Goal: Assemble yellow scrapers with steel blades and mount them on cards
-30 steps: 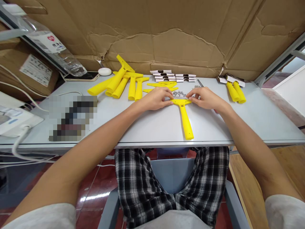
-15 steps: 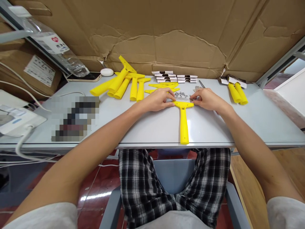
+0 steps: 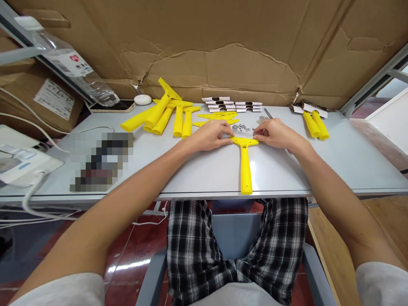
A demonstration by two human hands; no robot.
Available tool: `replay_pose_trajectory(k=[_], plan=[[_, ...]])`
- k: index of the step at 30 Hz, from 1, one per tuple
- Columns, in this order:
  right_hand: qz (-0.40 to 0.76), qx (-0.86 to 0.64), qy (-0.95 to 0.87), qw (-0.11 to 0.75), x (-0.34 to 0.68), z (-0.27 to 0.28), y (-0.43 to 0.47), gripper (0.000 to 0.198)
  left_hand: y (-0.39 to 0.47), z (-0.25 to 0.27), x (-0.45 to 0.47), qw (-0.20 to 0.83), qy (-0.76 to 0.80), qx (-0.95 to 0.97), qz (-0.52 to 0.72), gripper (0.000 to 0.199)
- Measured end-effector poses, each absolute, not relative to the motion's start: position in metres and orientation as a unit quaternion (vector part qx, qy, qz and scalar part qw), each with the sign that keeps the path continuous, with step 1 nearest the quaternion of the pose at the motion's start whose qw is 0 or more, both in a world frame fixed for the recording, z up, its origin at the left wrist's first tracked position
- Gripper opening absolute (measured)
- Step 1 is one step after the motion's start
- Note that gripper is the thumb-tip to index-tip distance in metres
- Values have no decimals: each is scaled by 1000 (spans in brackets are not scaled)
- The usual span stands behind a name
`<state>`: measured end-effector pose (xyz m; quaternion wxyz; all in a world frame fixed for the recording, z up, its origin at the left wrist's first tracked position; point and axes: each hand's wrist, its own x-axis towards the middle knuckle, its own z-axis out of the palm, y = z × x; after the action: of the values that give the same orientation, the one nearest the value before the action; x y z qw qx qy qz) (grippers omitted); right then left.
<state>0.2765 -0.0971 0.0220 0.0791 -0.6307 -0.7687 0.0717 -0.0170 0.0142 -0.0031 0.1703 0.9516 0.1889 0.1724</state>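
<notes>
A yellow scraper handle (image 3: pixel 245 170) lies on the desk, its wide head away from me and its round end near the front edge. Along the top of that head sits a thin silvery blade (image 3: pixel 243 134). My left hand (image 3: pixel 214 135) pinches the blade's left end, fingertips close to the head's left corner. At the other end, the fingers of my right hand (image 3: pixel 272 134) are closed on the blade. Just behind it is a small pile of screws (image 3: pixel 241 127). Flat yellow pieces (image 3: pixel 219 115) lie behind my left hand.
More yellow scraper handles (image 3: pixel 162 110) are heaped at the back left. Stacked white-and-black sleeves (image 3: pixel 218 102) stand by the cardboard wall (image 3: pixel 255 68). Two scrapers with covered heads (image 3: pixel 314 123) lie at the right. A pen-like tool (image 3: pixel 268 113) rests behind my right hand.
The view has shifted slightly. Both hands stay at the blade's ends, and the blade lies a little closer against the handle's head, its angle slightly changed.
</notes>
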Motion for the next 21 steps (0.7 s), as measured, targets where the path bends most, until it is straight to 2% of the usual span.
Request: replay_pose_trajectory(k=[9,14,18,21], plan=[[139,-673,-719,100,269,26,-98,33,14,-4,-17,153,182,956,170,31],[175,-652,-714,188,275,28,-100,25,12,-2,-16,156,185,955,169,28],[255,-617,-684,294,278,29,-102,46,10,0,-15,164,197,952,169,19],[321,-607,-653,318,276,31,-105,58,11,-2,-15,177,223,939,192,21]])
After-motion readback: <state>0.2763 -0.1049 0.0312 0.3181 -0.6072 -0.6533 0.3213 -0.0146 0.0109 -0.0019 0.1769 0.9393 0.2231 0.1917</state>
